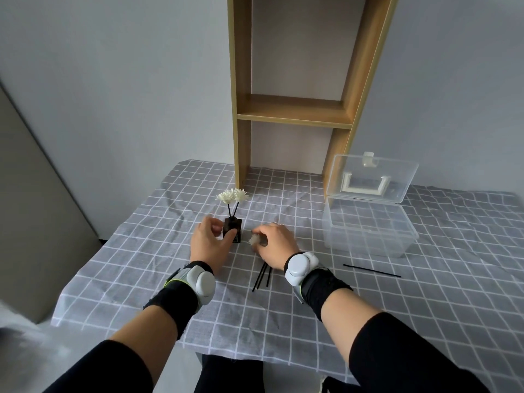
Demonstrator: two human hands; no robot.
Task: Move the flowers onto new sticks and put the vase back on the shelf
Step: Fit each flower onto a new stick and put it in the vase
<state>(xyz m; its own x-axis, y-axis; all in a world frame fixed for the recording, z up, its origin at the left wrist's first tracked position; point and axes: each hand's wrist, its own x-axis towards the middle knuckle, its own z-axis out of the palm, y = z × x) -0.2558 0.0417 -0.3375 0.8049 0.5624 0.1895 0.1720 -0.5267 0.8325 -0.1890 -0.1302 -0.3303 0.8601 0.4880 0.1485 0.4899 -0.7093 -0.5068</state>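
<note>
A small dark square vase stands on the checked tablecloth with two white flowers on black sticks rising from it. My left hand cups the vase from the left, thumb against its front. Just right of the vase, my right hand is closed on a loose white flower. Several black sticks lie under and behind that hand. One more black stick lies apart to the right. The wooden shelf stands at the back of the table.
A clear plastic box with its lid raised sits at the right, beside the shelf's right post. The grey checked tablecloth covers the table; its front edge lies close to my arms. A grey wall lies behind.
</note>
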